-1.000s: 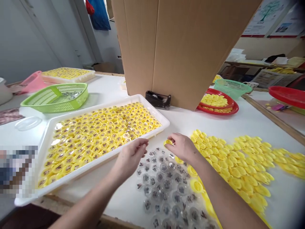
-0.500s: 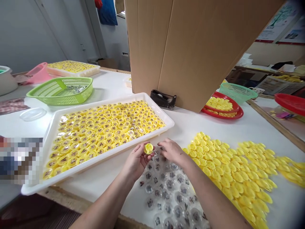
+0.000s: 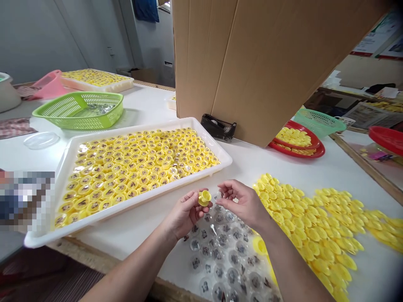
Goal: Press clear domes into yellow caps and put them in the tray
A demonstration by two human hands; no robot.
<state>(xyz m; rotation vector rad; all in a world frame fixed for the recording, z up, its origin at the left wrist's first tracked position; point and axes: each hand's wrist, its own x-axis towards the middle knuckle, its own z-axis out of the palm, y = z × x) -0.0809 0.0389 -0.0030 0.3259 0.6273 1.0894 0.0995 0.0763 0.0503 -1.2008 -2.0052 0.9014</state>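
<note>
My left hand (image 3: 185,214) holds a yellow plastic cap (image 3: 204,198) upright in its fingertips, just above the edge of a heap of clear plastic capsules (image 3: 220,251) with dark contents. My right hand (image 3: 242,205) is beside the cap, its fingers curled over the top of that heap. A small clear capsule (image 3: 219,196) shows at its fingertips, and I cannot tell whether it is gripped. Loose yellow caps (image 3: 308,222) lie spread to the right of my right hand.
A white tray (image 3: 138,200) full of capped yellow pieces lies left of my hands. Behind stand a green basket (image 3: 78,111), a cardboard box (image 3: 252,63), a tape dispenser (image 3: 218,127) and red plates (image 3: 297,140) with yellow caps. The table's front edge (image 3: 94,256) runs below.
The yellow cap has passed from my right hand's fingers to my left hand. My hands have come closer together above the capsules, and the view has swung slightly.
</note>
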